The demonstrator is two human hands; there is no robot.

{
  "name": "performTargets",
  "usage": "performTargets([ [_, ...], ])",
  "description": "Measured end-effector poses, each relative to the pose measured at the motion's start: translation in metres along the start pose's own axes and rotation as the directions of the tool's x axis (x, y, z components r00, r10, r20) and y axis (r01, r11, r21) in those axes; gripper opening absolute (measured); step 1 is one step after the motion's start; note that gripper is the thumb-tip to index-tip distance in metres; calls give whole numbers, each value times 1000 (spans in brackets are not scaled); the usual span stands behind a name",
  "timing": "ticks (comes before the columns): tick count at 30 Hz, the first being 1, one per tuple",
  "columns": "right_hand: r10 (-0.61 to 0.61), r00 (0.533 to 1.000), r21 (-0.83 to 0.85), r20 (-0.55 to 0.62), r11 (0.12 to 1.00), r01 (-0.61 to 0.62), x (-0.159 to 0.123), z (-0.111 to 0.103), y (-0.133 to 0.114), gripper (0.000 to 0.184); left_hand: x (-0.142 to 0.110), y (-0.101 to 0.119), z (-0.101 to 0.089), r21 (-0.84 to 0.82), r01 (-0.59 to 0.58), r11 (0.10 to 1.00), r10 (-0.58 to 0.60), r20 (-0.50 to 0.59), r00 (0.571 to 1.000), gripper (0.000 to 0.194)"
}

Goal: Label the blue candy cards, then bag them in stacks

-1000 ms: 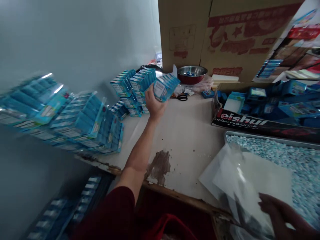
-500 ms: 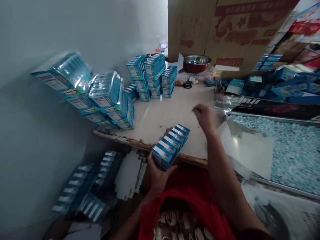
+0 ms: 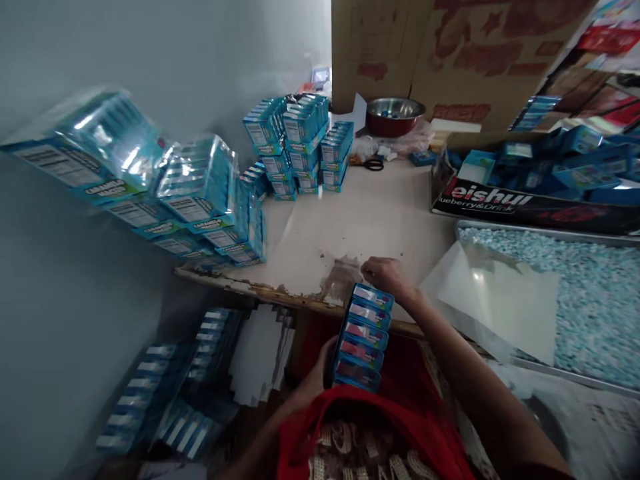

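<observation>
While the left hand (image 3: 319,377) holds the pack (image 3: 363,337), the right hand (image 3: 385,272) bends beside its far end

The pack lies in front of the apron (image 3: 300,440), its far end over the table (image 3: 385,213) edge, gripped along its left side. The right fingers look curled; whether they pinch anything I cannot tell. It should be light and fairly stiff, with slick faces and corners that may dent; the long sides look the best hold. Counted: one pack in hand, showing five boxes; three stacks (image 3: 303,130) up front at the back; one bowl (image 3: 395,127); one scissors (image 3: 374,165). The wrapped packs (image 3: 195,187) overlap too much to count.
</observation>
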State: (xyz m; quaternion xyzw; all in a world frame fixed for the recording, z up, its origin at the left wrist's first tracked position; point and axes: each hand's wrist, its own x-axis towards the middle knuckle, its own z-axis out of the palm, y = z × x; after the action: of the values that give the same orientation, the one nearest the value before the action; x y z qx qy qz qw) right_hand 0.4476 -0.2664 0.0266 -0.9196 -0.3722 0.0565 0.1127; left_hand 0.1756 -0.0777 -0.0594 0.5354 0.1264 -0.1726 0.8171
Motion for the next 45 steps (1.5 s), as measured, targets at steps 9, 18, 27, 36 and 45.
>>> performTargets([
  [9,-200,948,-312,-249,943,117,14,-6,7,29,103,173,0,916,-371,156,771,122,625,37],
  [18,-13,1000,-227,-8,974,10,14,4,3,27,201,195,18,817,-444,-368,328,560,761,35],
  [27,94,995,-113,40,990,-88,14,1,5,28,210,176,9,855,-328,-401,376,480,792,22],
  [36,188,979,17,77,982,-190,-55,12,20,22,183,137,-7,812,-348,-469,426,553,716,36],
  [45,364,929,403,-70,862,-308,-81,-36,-17,14,122,196,14,782,-503,-369,427,623,655,26],
])
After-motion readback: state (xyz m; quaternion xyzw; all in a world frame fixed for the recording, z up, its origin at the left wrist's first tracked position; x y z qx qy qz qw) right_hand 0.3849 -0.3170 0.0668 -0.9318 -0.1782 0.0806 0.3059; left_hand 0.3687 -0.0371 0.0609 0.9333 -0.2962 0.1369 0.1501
